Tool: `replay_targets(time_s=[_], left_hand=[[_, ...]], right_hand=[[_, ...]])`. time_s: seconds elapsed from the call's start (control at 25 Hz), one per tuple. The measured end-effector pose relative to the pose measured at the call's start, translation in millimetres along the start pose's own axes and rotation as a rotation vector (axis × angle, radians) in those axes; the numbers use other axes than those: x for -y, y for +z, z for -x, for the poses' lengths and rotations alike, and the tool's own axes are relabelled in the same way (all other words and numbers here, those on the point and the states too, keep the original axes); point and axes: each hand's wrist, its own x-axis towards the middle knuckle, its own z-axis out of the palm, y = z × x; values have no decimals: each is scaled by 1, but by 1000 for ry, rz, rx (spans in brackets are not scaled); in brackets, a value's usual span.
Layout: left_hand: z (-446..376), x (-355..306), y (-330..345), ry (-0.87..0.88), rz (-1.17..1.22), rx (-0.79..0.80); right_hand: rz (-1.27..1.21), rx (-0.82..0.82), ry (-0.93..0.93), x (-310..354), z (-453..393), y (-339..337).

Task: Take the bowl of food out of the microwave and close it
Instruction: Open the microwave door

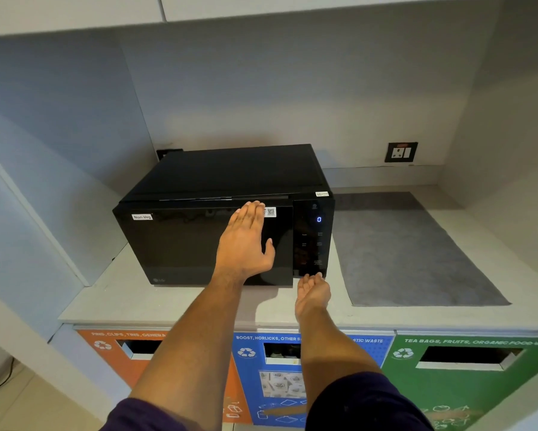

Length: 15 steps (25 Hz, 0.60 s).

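A black microwave [180, 244] stands on a pale counter [168, 303], its door shut, with a "Non-Veg" label at the door's top left. My left hand [246, 241] lies flat against the right part of the door, fingers spread and pointing up. My right hand [312, 292] is palm up, its fingertips touching the bottom of the control panel [312, 241], whose display shows a blue 0. No bowl of food is in view; the dark door hides the inside.
A grey mat [410, 256] covers the counter to the right of the microwave. A wall socket [401, 152] sits behind it. Below the counter's front edge are orange [112, 346], blue [249, 353] and green [466, 359] waste bins with slots. Cabinets hang overhead.
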Motion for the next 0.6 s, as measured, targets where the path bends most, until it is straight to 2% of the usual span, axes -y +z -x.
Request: replay_targets(time_s=[0.16, 0.36, 0.48, 0.6], left_hand=[[-3, -9, -5, -44, 0, 18], [-2, -11, -28, -63, 19, -114], [-6, -6, -45, -62, -70, -206], [-6, 11, -56, -213, -140, -181]], right_hand=[[429, -78, 82, 14, -1, 1], [675, -77, 88, 6, 4, 4], [705, -65, 72, 4, 0, -3], [839, -44, 74, 7, -1, -8]])
